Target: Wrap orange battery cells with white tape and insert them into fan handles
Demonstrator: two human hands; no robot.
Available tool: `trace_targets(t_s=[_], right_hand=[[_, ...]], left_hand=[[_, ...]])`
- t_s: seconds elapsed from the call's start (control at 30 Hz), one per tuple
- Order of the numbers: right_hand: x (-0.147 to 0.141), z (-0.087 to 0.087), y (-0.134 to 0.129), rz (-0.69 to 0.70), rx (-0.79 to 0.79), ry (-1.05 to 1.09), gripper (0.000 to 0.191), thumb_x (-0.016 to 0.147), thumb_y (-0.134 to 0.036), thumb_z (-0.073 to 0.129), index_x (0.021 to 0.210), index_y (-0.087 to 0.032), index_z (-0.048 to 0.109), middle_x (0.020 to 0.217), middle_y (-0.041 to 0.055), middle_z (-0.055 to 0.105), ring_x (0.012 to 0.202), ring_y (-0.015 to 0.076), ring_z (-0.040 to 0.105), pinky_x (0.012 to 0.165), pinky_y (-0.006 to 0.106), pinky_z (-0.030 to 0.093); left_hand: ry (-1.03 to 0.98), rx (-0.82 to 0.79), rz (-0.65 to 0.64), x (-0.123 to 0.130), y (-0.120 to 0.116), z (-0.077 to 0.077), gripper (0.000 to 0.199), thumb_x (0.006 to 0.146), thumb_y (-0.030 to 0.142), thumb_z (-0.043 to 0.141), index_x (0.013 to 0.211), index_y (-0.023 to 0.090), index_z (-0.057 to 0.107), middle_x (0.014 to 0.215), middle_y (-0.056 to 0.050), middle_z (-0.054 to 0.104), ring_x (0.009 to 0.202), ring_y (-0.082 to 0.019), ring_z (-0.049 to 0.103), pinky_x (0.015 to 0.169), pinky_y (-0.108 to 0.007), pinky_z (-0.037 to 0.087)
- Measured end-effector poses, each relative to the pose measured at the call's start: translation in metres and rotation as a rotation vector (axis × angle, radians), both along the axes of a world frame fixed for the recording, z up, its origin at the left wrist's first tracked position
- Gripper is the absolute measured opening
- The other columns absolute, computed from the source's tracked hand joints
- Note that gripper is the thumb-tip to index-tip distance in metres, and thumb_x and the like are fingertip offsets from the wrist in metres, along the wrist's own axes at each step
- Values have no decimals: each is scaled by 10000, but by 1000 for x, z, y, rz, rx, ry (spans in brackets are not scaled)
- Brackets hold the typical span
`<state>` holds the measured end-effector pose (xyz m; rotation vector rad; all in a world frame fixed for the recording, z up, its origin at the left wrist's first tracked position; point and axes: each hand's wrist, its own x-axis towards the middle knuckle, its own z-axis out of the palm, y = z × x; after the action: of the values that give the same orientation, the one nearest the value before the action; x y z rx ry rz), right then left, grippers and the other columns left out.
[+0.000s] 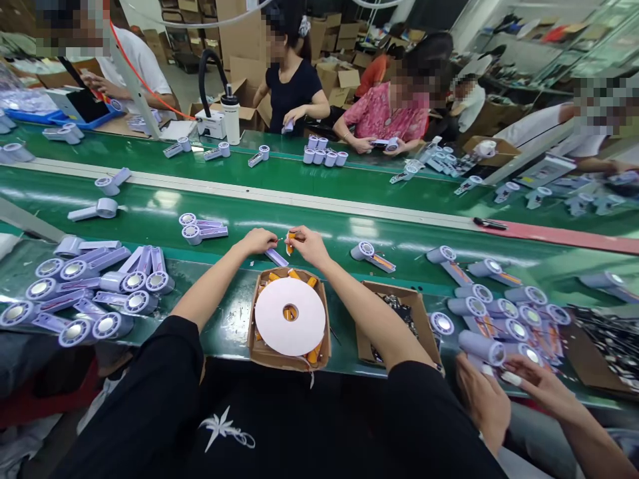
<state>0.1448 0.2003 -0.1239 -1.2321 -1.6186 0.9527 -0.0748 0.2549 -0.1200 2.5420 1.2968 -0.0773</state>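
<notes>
My right hand (308, 245) pinches a small orange part (290, 243) above the green belt. Just left of it, my left hand (259, 241) has its fingers pressed together; what they hold, if anything, is too small to name. A purple handle piece (276, 257) lies below and between both hands, its upper end partly hidden by my left hand. Nearer my body, a white tape roll (269, 329) rests on a cardboard box (325, 356) with more orange parts inside.
Purple fan units (134, 283) are piled at left, others (519, 313) at right beside a person's hands (482, 399). A second box (432, 332) holds small dark parts. Several people sit across the green conveyor (249, 213). A white rail (309, 201) divides it lengthwise.
</notes>
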Motion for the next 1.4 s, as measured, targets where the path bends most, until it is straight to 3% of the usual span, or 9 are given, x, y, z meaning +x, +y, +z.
trace_targets(t_s=[0.2, 0.4, 0.63, 0.77, 1.13, 1.27, 1.4], right_hand=[[-4, -12, -5, 33, 11, -264, 298, 889, -269, 771, 1171, -182, 727, 990, 77, 879, 975, 241, 852, 950, 377, 653], [-5, -6, -15, 72, -19, -567, 299, 1014, -242, 693, 1312, -209, 699, 1134, 82, 875, 1097, 224, 838, 960, 335, 637], [-15, 15, -27, 150, -70, -1008, 414, 1053, -395, 704, 1421, -206, 709, 1239, 187, 836, 1183, 355, 795, 1022, 422, 587], [-22, 22, -32, 190, -95, -1178, 481, 1108, -493, 580, 1515, -253, 666, 1287, 209, 810, 1193, 369, 786, 1010, 439, 587], [-23, 32, -23, 307, -164, -1302, 583, 1096, -639, 489, 1512, -289, 702, 1409, 209, 763, 1261, 388, 761, 1033, 481, 600], [-15, 32, -24, 312, -169, -1306, 552, 1100, -594, 486, 1551, -332, 667, 1427, 183, 763, 1268, 391, 760, 1027, 493, 606], [-18, 28, -19, 316, -203, -1308, 485, 1084, -506, 539, 1485, -303, 722, 1427, 187, 764, 1260, 386, 764, 1021, 485, 611]], left_hand=[[-42, 27, 58, 13, -4, -12, 338, 1014, 455, 602, 1123, 260, 855, 1123, -108, 840, 1082, -291, 752, 884, -315, 497], [-66, 32, 70, 21, -1, -15, 267, 990, 413, 638, 1090, 289, 853, 1134, -84, 844, 1110, -287, 755, 910, -316, 507], [-112, 14, 83, 27, 2, -19, 272, 995, 415, 616, 1091, 275, 827, 1159, -90, 834, 1099, -295, 745, 893, -327, 510], [-136, -10, 68, 27, 6, -19, 240, 982, 378, 617, 1079, 277, 812, 1133, -55, 835, 1063, -260, 736, 869, -302, 496], [-189, -20, 63, 38, 3, -18, 215, 970, 330, 603, 1025, 256, 797, 1089, -70, 819, 1017, -257, 700, 851, -312, 486], [-185, -19, 96, 44, -2, -17, 214, 971, 330, 607, 1041, 268, 800, 1128, -78, 815, 1052, -271, 699, 873, -324, 499], [-165, -18, 121, 50, -5, -13, 205, 979, 318, 613, 1052, 269, 798, 1165, -86, 812, 1071, -279, 703, 895, -336, 507]])
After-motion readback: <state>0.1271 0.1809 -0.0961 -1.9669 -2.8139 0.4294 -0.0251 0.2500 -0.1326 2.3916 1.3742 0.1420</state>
